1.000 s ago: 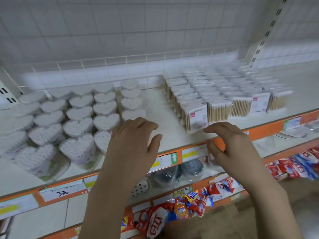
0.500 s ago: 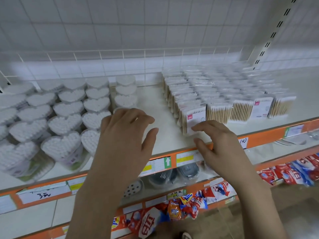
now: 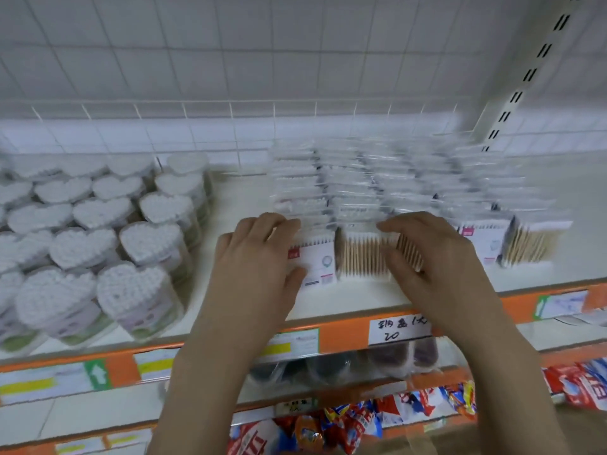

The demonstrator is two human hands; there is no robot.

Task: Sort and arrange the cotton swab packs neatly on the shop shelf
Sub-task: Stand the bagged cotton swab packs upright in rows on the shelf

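Observation:
Rows of flat cotton swab packs [image 3: 404, 178] stand upright on the white shelf [image 3: 361, 295], right of centre. My left hand [image 3: 259, 261] holds the front pack with a white label [image 3: 315, 257], fingers over its top and thumb on its face. My right hand [image 3: 440, 264] grips the neighbouring front pack of wooden-stick swabs [image 3: 358, 257] the same way, covering its right part. Several heart-shaped swab tubs [image 3: 144, 244] fill the left side of the shelf, apart from both hands.
A bare strip of shelf [image 3: 230, 205] separates tubs and packs. An orange price rail [image 3: 341, 336] with labels runs along the front edge. A wire fence [image 3: 230, 110] and a slotted upright [image 3: 525, 77] stand behind. Dark round items [image 3: 328, 366] and snack packets [image 3: 328, 425] lie below.
Both hands moved forward from above the shelf's front edge onto the front packs and now hold them. The view shifted right, closer to the flat packs.

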